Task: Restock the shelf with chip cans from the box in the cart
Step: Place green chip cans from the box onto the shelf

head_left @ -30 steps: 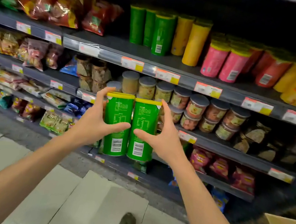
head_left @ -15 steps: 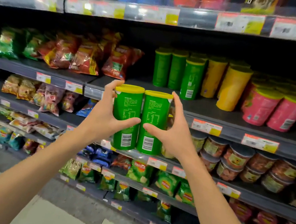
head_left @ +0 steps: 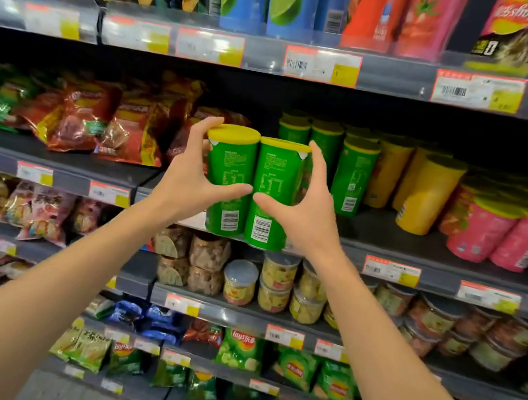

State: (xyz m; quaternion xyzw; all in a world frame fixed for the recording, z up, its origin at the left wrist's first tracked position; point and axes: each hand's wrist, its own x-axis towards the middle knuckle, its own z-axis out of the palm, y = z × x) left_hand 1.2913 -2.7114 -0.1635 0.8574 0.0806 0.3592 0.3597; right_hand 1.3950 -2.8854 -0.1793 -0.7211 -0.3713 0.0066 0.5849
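Two green chip cans with yellow lids are held upright, side by side and touching, in front of the shelf edge (head_left: 436, 261). My left hand (head_left: 186, 177) grips the left can (head_left: 229, 166), thumb across its front and fingers behind. My right hand (head_left: 303, 206) grips the right can (head_left: 277, 174) the same way. Their bases hang level with the shelf's price strip. Behind them on that shelf stand several matching green cans (head_left: 352, 179). The box and cart are out of view.
Yellow cans (head_left: 429, 195) and pink cans (head_left: 506, 234) stand right of the green ones. Red snack bags (head_left: 108, 126) fill the shelf's left part. The shelf above (head_left: 311, 64) overhangs closely. Lower shelves hold small tubs and bagged snacks.
Both hands have raised the two cans and carried them forward to the level of the green-can shelf. My view has tilted up, so the floor and box dropped out of sight.
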